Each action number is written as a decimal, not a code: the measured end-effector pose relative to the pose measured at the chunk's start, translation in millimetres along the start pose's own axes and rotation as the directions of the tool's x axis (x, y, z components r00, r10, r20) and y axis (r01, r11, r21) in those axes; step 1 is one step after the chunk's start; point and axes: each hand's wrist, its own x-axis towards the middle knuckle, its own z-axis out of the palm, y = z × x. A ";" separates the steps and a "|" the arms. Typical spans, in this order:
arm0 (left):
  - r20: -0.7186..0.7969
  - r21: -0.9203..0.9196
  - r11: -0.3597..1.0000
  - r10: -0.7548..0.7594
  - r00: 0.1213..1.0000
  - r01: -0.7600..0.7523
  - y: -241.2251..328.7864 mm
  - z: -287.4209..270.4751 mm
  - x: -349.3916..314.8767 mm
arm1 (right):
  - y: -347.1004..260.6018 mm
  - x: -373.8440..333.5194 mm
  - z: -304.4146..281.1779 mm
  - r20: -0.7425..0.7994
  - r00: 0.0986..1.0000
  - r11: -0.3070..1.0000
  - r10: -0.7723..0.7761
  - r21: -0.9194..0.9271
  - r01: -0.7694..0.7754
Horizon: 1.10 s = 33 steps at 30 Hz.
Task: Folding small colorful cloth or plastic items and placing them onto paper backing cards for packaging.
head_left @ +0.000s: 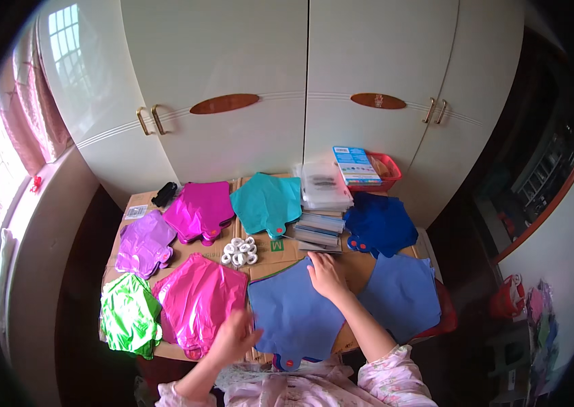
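Eight coloured stacks [297,312], two hands [327,277]

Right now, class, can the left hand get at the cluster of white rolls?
Probably yes: only the flat pink foil stack seems to lie between the left hand and the white rolls.

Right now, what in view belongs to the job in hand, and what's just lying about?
Likely in use:
slate-blue stack, at the right fingers
hot-pink stack, near the left fingers
grey packets, just beyond the right fingers

Likely just lying about:
black item
red basket
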 end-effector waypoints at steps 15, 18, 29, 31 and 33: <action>0.812 -0.569 -0.150 -0.259 0.524 0.808 -64.6 129.5 -80.6 | -26.5 -20.3 -2.3 0.137 0.987 0.973 -0.084 0.224 0.052; 0.825 -0.563 -0.245 -0.108 0.555 0.789 -49.3 135.1 -72.7 | -30.8 -24.0 -5.8 0.140 0.987 0.963 -0.076 0.268 0.036; 0.674 -0.246 -0.649 0.419 0.608 0.720 -57.8 166.5 -61.5 | -18.0 -32.9 1.7 0.088 0.995 0.942 0.044 0.328 -0.070; 0.808 -0.349 -0.606 0.193 0.557 0.715 -34.9 146.6 -55.3 | -20.2 -38.7 -3.3 0.093 0.994 0.939 0.058 0.334 -0.086; 0.863 -0.411 -0.567 0.010 0.505 0.714 -8.1 124.5 -49.9 | -23.0 -42.2 -8.1 0.110 0.991 0.929 0.071 0.354 -0.106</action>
